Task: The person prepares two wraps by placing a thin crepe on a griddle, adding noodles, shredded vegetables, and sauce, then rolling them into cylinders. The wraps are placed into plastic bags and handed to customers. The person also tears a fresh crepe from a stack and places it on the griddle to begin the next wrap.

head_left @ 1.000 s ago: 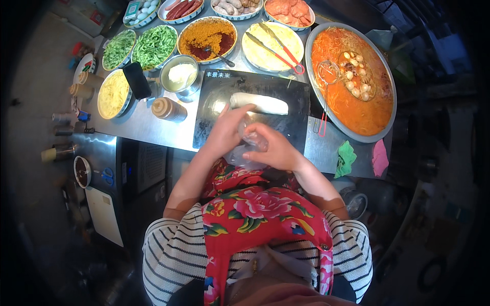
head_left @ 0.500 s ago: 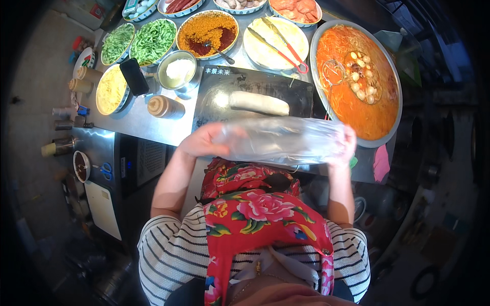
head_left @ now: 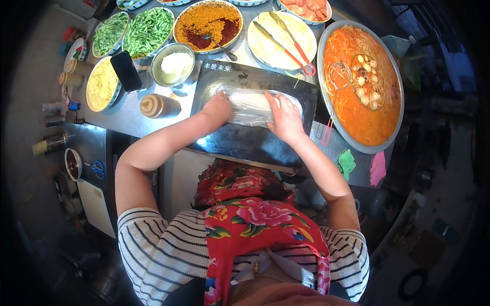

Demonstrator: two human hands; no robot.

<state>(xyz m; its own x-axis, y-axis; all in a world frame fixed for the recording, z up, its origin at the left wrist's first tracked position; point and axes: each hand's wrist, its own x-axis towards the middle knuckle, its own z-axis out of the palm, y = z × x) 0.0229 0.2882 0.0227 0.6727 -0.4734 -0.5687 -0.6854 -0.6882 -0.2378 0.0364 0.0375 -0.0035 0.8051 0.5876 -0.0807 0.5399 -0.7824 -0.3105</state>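
A pale, long wrap roll (head_left: 255, 103) lies on the black board (head_left: 229, 137) in front of me, seen through clear plastic film (head_left: 247, 120) draped over it. At the roll's left end my left hand (head_left: 218, 108) is closed on the film. My right hand (head_left: 287, 120) holds the film over the right part of the roll, its fingers bent and the index finger reaching along the top. Its fingertips are partly hidden, as is the roll's right end.
Left of the board stand a sauce bottle (head_left: 159, 106), a steel bowl of white paste (head_left: 176, 65) and a phone (head_left: 126, 71). Bowls of shredded vegetables and spice (head_left: 206, 25) line the back. A large basin of red broth (head_left: 388, 130) sits right, near green (head_left: 346, 164) and pink cloths (head_left: 378, 168).
Both hands have moved forward and closer together, lowering the plastic film from above the board's near edge onto the roll. My view has shifted slightly.
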